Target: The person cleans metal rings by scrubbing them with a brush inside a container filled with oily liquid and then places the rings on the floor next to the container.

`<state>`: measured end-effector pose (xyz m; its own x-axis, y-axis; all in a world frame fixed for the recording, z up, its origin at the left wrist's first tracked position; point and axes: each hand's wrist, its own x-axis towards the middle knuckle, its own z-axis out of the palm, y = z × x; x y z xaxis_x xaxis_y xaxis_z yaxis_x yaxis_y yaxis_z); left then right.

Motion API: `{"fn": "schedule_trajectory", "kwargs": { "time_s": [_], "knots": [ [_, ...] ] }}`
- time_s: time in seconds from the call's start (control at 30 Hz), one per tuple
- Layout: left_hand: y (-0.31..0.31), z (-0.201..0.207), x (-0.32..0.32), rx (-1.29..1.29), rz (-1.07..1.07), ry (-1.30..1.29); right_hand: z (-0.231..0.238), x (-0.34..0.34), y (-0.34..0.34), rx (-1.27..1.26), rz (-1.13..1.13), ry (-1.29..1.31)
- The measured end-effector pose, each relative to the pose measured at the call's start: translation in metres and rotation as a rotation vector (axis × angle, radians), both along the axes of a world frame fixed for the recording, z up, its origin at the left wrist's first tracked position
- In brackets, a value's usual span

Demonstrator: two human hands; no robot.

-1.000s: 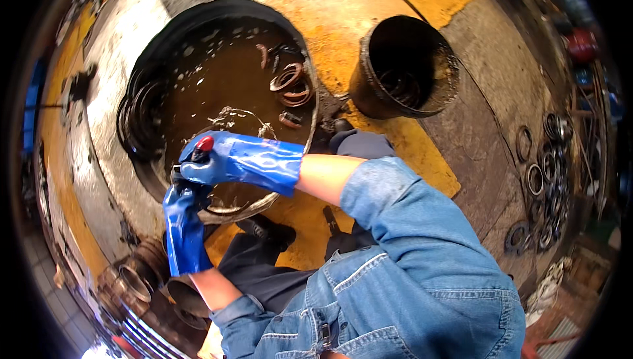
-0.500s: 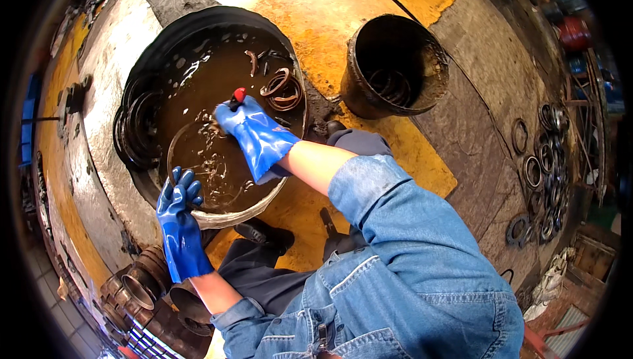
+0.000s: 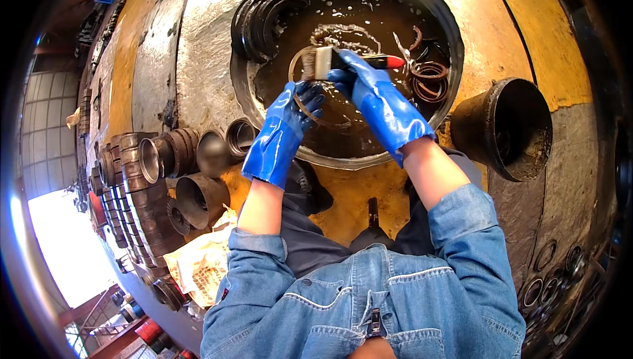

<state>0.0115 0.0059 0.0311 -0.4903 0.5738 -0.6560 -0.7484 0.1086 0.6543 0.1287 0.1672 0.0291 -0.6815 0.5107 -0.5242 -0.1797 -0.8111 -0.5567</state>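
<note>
Blue rubber gloves cover both my hands over a round black tub (image 3: 455,36) of murky brown liquid. My left hand (image 3: 280,125) is closed on the near left side of a large thin ring (image 3: 330,123), which is held over the liquid. In my right hand (image 3: 382,98) is a flat paintbrush (image 3: 322,63) with a metal band and a red-tipped black handle. Its bristles lie against or just over the ring's far left part; I cannot tell which. Dark large rings (image 3: 254,29) lean at the tub's left side, and smaller brownish rings (image 3: 432,72) lie at its right.
A dark bucket (image 3: 469,136) stands right of the tub. Metal cylinders (image 3: 157,160) are stacked at the left, near a crumpled paper bag (image 3: 201,260). Several metal rings (image 3: 550,288) lie on the floor at the lower right. My legs are at the tub's near edge.
The view has swung left. My right hand has lifted the brush from low over the liquid and turned it leftward, bristles toward the ring. My left hand still holds the ring, now farther over the tub.
</note>
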Motion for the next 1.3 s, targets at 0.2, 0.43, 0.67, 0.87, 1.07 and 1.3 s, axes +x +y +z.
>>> {"fn": "schedule_trajectory", "kwargs": {
  "time_s": [0.2, 0.43, 0.67, 0.87, 1.07, 1.3],
  "knots": [
    [-0.002, -0.002, 0.001, 0.048, 0.069, 0.055, 0.023, 0.012, -0.033, 0.329, 0.341, 0.149],
    [-0.011, -0.025, -0.016, 0.099, 0.004, 0.195, -0.005, 0.027, -0.037, 0.945, 0.860, -0.482],
    [-0.010, -0.011, -0.010, 0.045, -0.053, 0.338, 0.009, 0.047, -0.018, 1.252, 0.790, -0.854],
    [-0.013, -0.001, -0.018, 0.127, 0.023, 0.383, 0.014, 0.033, -0.016, 0.810, 0.498, -0.218],
    [-0.021, 0.011, -0.039, 0.234, 0.170, 0.362, -0.005, 0.040, -0.040, 1.031, 0.348, -0.251],
    [-0.042, 0.033, -0.042, 0.310, 0.222, 0.068, -0.026, 0.025, 0.008, 1.291, 0.111, -0.319]
  ]
}}
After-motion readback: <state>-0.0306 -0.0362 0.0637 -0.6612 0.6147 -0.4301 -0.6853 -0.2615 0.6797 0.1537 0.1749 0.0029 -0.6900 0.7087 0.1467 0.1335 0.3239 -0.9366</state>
